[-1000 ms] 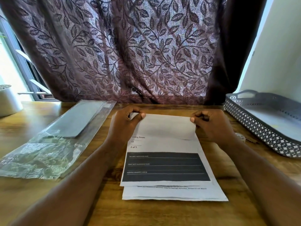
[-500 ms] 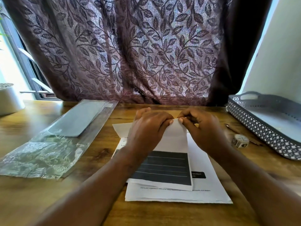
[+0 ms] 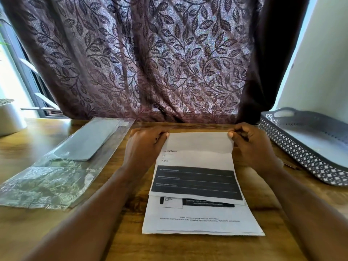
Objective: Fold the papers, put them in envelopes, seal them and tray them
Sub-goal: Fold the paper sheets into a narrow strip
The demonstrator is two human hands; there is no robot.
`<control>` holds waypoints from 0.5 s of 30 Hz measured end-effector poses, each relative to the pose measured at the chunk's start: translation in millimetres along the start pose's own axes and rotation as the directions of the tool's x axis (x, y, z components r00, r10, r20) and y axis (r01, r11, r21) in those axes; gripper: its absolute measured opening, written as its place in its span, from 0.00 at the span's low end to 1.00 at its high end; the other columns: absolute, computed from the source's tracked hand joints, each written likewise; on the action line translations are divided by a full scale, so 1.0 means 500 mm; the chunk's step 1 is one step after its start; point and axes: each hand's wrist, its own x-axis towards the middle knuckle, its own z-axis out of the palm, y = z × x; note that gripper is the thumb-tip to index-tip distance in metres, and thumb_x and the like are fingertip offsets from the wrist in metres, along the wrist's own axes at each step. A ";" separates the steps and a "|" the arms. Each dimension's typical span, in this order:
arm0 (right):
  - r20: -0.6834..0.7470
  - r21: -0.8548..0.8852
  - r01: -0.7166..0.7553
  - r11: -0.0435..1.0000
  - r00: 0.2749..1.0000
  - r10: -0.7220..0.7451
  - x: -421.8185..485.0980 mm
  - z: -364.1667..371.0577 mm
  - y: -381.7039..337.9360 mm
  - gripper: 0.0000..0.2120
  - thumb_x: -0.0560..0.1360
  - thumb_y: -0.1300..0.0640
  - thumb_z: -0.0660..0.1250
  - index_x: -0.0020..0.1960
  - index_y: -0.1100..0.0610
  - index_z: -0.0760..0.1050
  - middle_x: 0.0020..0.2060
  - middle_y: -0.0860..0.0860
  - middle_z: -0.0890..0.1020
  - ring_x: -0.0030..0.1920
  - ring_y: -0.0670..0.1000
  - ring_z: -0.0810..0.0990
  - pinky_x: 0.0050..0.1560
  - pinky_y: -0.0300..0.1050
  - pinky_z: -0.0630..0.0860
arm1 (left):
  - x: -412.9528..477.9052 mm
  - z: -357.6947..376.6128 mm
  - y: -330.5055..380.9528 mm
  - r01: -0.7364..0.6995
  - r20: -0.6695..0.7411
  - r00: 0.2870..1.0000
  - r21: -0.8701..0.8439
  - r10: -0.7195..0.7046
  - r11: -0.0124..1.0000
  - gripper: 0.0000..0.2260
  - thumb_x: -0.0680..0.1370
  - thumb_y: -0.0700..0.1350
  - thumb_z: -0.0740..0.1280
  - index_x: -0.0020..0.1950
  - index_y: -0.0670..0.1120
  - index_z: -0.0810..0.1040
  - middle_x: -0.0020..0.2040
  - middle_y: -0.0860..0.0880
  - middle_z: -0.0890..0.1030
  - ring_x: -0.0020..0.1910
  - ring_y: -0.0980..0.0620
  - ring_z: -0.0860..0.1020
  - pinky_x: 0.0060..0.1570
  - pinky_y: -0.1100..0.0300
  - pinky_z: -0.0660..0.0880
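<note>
A printed sheet [image 3: 197,178] lies at the centre of the frame on the wooden table [image 3: 207,249]. Its long axis runs from the lower edge of the frame up toward the curtain [image 3: 150,63], and its dark printed block faces up. The sheet's far end is turned back over itself as a blank flap [image 3: 199,142], so the crease runs left to right across the frame and the flap's free edge points toward the bottom of the frame. The left hand [image 3: 145,147] pinches the crease's left corner, fingers curled and thumb on top. The right hand [image 3: 252,146] pinches the right corner in the same way, so both sets of fingers are clamped on the paper. Below it, more sheets [image 3: 199,219] lie flat in a loose stack along the same axis, with their near ends showing lower in the frame. At the left, a clear plastic sleeve of grey envelopes [image 3: 62,161] lies diagonally, from the lower left up toward the centre. A grey latticed tray [image 3: 301,153] stands at the right edge, well apart from the sheet. A white pot [image 3: 9,117] sits at the far left.
</note>
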 end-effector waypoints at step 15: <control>0.212 0.269 -0.227 0.936 0.962 0.172 0.000 0.010 0.036 0.09 0.77 0.61 0.72 0.53 0.48 0.83 0.50 0.49 0.88 0.51 0.51 0.87 0.56 0.57 0.83 | 0.004 0.006 -0.008 0.312 0.067 0.950 -0.210 -0.305 0.927 0.05 0.81 0.48 0.67 0.52 0.49 0.80 0.45 0.59 0.81 0.43 0.55 0.80 0.42 0.57 0.79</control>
